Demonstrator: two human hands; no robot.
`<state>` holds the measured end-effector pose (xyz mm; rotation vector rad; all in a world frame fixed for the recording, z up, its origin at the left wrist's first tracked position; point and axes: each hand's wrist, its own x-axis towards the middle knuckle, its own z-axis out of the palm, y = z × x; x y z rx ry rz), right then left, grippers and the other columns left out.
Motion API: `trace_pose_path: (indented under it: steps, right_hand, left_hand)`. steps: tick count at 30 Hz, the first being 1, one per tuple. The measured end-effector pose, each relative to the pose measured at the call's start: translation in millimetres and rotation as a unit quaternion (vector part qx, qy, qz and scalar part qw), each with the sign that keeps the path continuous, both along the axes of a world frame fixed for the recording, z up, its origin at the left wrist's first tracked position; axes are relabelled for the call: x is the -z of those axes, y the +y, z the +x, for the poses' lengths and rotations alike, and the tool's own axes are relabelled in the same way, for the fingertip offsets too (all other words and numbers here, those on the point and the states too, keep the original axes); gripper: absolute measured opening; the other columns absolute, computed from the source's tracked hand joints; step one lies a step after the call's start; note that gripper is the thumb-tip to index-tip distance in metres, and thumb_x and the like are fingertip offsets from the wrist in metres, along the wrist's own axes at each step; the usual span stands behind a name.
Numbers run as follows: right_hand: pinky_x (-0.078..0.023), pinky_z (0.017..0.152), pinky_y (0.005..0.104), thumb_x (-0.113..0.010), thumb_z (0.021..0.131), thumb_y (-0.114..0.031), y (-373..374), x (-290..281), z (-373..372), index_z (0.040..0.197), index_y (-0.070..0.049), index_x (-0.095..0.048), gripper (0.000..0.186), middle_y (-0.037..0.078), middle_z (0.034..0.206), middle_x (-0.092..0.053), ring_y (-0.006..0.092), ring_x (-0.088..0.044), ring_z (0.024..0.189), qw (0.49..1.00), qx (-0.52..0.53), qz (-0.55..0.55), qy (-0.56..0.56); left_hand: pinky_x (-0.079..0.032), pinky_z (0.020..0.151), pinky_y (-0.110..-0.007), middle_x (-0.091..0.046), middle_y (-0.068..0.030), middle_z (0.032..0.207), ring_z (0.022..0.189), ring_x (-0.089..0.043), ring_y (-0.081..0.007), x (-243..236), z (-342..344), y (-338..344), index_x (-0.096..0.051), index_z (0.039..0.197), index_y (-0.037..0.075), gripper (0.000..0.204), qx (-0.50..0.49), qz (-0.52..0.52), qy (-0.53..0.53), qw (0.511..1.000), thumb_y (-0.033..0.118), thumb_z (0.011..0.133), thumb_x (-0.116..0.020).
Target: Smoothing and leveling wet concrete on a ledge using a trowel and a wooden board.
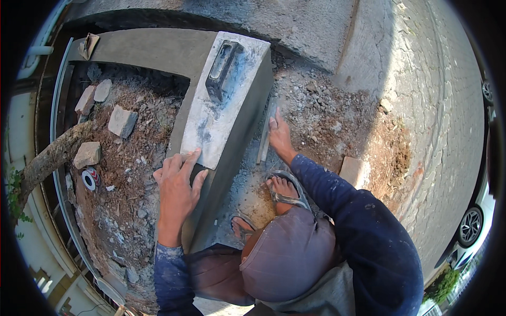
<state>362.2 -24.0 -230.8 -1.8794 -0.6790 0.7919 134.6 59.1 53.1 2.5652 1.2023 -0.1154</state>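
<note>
Head view, looking down on a person crouched beside a low grey cement curb (232,142) that runs away from them between a soil-filled planter bed and a rubble-strewn strip of ground. A white-smeared plastering float (224,100) lies flat along the top of the curb, its dark handle (221,68) facing up at the far end. The left hand (176,187) rests on the curb top at the float's near end, fingers (190,160) spread and released, the index tip touching the float's near edge; nothing is gripped. The right hand (279,137) reaches down on the curb's outer side, where its fingers press a narrow grey straightedge (265,138) against the foot of the curb wall; the fingers lie flat on the strip rather than clenched around it. Both sleeves are dark blue and flecked with cement. A sandalled foot (284,189) stands on the rubble just beside the curb. In the planter bed to the left lie several broken stones (122,121), a tree trunk (52,158) and a small roll of tape (90,179). A paved road (448,105) curves along the right, where a car wheel (470,226) shows at the rim.
</note>
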Motion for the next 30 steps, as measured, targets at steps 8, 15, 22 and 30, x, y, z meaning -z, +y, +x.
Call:
trace_pose_path:
  steps: [8,15,22,30]
  right_hand:
    - [-0.04,0.109,0.0429,-0.043,0.105,-0.016,4.2,3.0,-24.3,0.153,0.009,-0.027,0.056,0.036,0.137,-0.052,0.0466,-0.053,0.128,0.998,-0.035,0.037,-0.039]
    - [-0.041,0.108,0.0425,-0.042,0.106,-0.016,48.4,-1.4,61.8,0.152,0.01,-0.028,0.055,0.035,0.138,-0.052,0.0445,-0.053,0.129,0.996,0.051,0.07,-0.003]
    - [-0.042,0.107,0.0442,-0.046,0.104,-0.015,-16.9,22.7,-26.8,0.152,0.01,-0.028,0.057,0.035,0.138,-0.053,0.0463,-0.053,0.127,0.996,-0.06,0.037,-0.052]
    - [-0.041,0.107,0.0445,-0.045,0.105,-0.015,60.1,-14.4,43.6,0.152,0.01,-0.028,0.056,0.035,0.139,-0.051,0.046,-0.053,0.128,0.989,0.05,0.108,-0.084]
  left_hand:
    - [-0.035,0.095,-0.041,-0.063,-0.0062,0.12,0.112,-0.055,-0.026,2.0,0.1,-3.9,-0.062,0.137,0.014,0.053,-0.003,-0.004,-0.007,1.0,0.021,0.086,-0.075]
    - [-0.035,0.094,-0.041,-0.063,-0.0058,0.12,0.112,-0.055,-0.026,2.8,-0.4,-4.9,-0.062,0.138,0.014,0.055,0.0,0.002,-0.012,1.0,0.021,0.085,-0.075]
    - [-0.036,0.094,-0.041,-0.062,-0.0046,0.122,0.113,-0.056,-0.0251,3.3,-4.9,-3.7,-0.062,0.137,0.015,0.054,0.0,-0.006,0.015,1.0,0.021,0.085,-0.076]
    - [-0.036,0.094,-0.041,-0.062,-0.0046,0.123,0.113,-0.056,-0.0253,6.7,4.3,-6.2,-0.061,0.138,0.014,0.055,0.011,0.0,-0.007,1.0,0.022,0.086,-0.076]
